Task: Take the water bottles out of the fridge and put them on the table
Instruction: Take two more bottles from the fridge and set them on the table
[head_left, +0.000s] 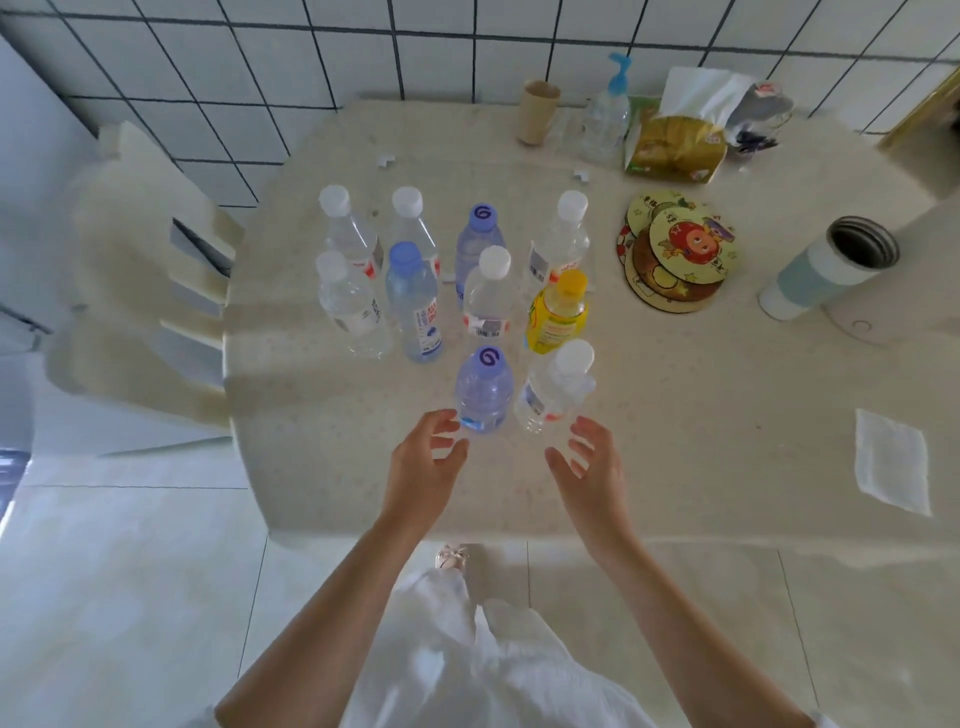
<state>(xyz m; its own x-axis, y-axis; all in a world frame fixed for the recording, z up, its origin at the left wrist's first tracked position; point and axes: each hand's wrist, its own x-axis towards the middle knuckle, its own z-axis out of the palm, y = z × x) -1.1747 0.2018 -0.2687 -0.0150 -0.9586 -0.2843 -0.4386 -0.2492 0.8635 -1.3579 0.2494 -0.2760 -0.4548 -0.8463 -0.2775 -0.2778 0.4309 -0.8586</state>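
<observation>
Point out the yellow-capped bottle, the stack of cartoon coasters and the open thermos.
yellow-capped bottle (557, 310): head view, on its yellow label.
stack of cartoon coasters (688, 243): head view, on the top coaster's picture.
open thermos (826, 270): head view, on its pale side wall.

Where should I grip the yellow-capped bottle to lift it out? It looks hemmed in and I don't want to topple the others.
Take the yellow-capped bottle by its cap and neck, coming from above. It stands upright, with clear bottles close behind, to its left and in front, so its body is crowded. Its right side faces bare table, so a grip on the body from there would probably work too.
</observation>
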